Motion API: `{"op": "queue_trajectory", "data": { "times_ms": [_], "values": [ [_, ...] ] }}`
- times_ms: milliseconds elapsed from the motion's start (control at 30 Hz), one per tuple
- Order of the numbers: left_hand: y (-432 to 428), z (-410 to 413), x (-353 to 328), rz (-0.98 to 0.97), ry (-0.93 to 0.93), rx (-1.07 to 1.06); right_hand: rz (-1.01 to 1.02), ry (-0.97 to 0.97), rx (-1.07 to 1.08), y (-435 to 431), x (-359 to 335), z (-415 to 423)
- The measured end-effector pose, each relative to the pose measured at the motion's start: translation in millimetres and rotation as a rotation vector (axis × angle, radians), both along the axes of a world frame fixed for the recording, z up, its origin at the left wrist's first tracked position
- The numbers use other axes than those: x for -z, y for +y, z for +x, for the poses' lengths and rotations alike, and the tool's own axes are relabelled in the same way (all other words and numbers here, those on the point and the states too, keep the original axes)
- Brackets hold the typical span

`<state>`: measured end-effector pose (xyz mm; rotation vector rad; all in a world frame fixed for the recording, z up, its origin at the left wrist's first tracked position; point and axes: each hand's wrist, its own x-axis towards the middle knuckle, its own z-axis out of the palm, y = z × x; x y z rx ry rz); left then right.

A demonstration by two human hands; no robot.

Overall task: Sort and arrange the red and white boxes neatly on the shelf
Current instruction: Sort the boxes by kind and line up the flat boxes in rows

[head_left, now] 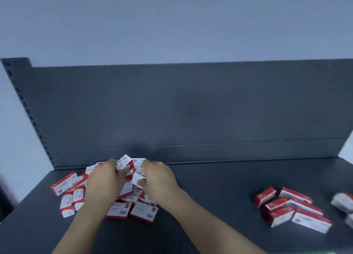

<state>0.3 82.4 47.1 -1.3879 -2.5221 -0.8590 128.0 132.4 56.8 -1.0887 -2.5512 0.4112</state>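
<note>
A loose heap of small red and white boxes (65, 183) lies on the dark grey shelf (210, 187), left of centre near the back panel. Both my hands are in the heap. My left hand (104, 179) grips a tilted box (125, 163) at the top of the pile. My right hand (159, 179) holds another box (139, 175) by its end, white face up. A second group of several boxes (292, 208) lies on the right side of the shelf, roughly side by side but askew.
The shelf's upright back panel (191, 110) rises behind the heap, with a slotted post (24, 105) at its left edge. Blurred white packets (343, 202) sit at the far right edge. A pale wall is above.
</note>
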Motion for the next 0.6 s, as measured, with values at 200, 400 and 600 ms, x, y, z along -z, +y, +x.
{"op": "queue_trajectory", "data": {
  "times_ms": [200, 400, 600],
  "values": [
    [65, 118, -11, 0.083, 0.046, 0.182, 0.008, 0.034, 0.169, 51, -16, 127],
    [118, 257, -10, 0.14, 0.035, 0.319, 0.032, 0.036, 0.288, 95, -15, 268],
    [160, 383, -6, 0.089, 0.02, 0.426, 0.03, -0.013, 0.415, 129, -5, 394]
  ]
}}
